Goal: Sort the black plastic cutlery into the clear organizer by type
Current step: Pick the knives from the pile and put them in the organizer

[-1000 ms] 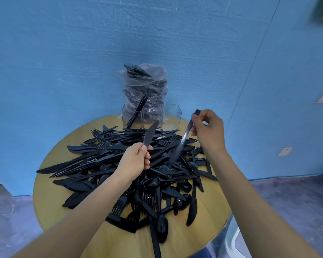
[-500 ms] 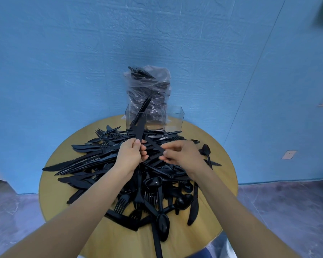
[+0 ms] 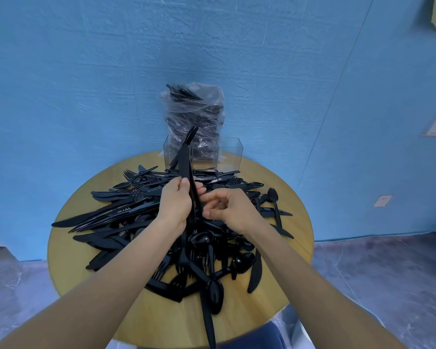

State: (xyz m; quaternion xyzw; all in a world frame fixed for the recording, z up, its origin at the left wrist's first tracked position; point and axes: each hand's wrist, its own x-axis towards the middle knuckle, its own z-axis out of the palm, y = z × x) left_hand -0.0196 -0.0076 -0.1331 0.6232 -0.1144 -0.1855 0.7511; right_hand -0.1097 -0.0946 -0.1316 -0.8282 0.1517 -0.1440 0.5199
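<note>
A big heap of black plastic cutlery [image 3: 141,212], knives, forks and spoons mixed, covers the round wooden table [image 3: 237,323]. My left hand [image 3: 175,205] grips black knives [image 3: 185,167] upright above the heap, blades pointing up. My right hand [image 3: 230,210] is just right of them, fingers curled toward the handles; whether it holds one is unclear. The clear organizer [image 3: 228,152] stands at the table's far edge, with a few black pieces leaning in its left compartment [image 3: 173,154].
A clear plastic bag full of black cutlery [image 3: 194,114] stands behind the organizer against the blue wall. One spoon [image 3: 273,197] lies apart at the right of the heap. Bare wood shows along the table's front and left rim.
My right hand dropped the spoon it held up and came in beside my left hand. My left hand raised its knives more upright.
</note>
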